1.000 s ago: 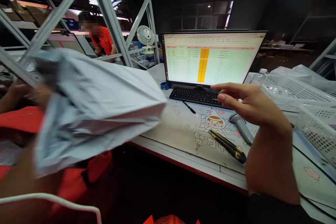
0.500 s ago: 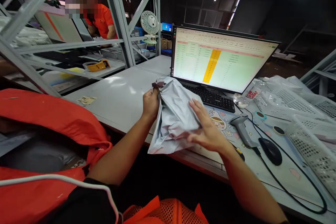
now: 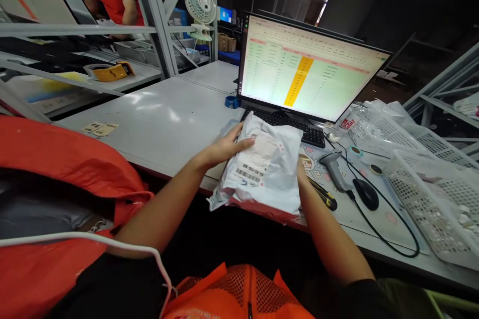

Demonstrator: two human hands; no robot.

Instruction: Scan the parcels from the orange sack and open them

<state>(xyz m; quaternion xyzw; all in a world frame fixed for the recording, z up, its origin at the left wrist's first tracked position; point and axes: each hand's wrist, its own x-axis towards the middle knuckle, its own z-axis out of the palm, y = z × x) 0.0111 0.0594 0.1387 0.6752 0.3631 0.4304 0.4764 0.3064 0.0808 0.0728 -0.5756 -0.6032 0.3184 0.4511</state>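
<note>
A white plastic mailer parcel (image 3: 267,169) is tilted toward me at the table's front edge, its printed label (image 3: 250,167) with a barcode facing up. My left hand (image 3: 228,148) grips its left side, thumb on top and fingers under it. On the parcel's right side, my right hand (image 3: 301,173) holds the edge, its fingers hidden behind the plastic. Just right of that hand lie a yellow and black utility knife (image 3: 327,198) and a grey barcode scanner (image 3: 336,172).
Behind the parcel stand a keyboard (image 3: 316,135) and a monitor (image 3: 277,65). A mouse (image 3: 365,194) and white perforated baskets (image 3: 422,204) are to the right. A blue tape roll (image 3: 232,102) sits by the monitor. Left is an open red bag (image 3: 75,144); a person in orange works beyond the rack.
The parcel has been turned so its label shows. My left hand has gone from pinching its top corner to holding its side; my right hand has moved from its face to the right edge.
</note>
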